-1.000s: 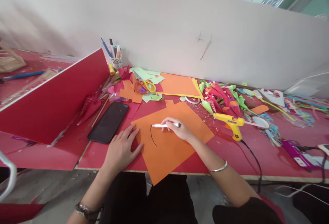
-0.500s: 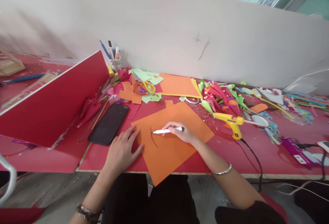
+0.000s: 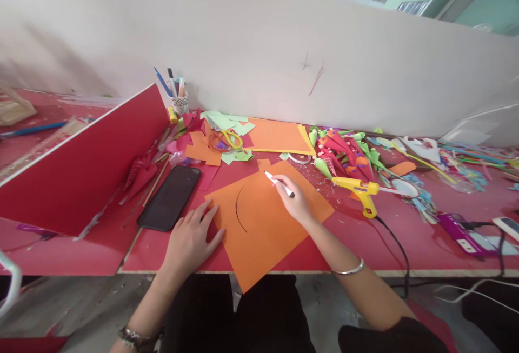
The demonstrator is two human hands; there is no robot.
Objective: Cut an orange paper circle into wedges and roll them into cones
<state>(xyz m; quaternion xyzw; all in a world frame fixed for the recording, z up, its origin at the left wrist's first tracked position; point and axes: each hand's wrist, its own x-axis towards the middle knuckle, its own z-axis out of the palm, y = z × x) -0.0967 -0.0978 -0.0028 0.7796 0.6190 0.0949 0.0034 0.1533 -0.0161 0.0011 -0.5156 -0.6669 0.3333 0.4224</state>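
An orange sheet of paper (image 3: 259, 245) lies askew on the red table, one corner hanging past the front edge. It carries a curved black line (image 3: 237, 210) on its left half. My right hand (image 3: 295, 201) pinches a white marker (image 3: 278, 180) with a black end; its tip points to the sheet's far edge, and I cannot tell whether it touches. My left hand (image 3: 194, 237) rests flat with fingers spread, fingertips at the sheet's left edge.
Left of the sheet lies a black phone (image 3: 169, 197), beside a standing red board (image 3: 89, 164). Scissors (image 3: 231, 138) lie among paper scraps behind. To the right are a yellow glue gun (image 3: 360, 193), small cloth-like cones (image 3: 338, 153) and a purple power strip (image 3: 466, 237).
My right hand has moved the marker up and right, away from the line, and tilted it differently. The black curve reaches further up. My left hand stays in place.
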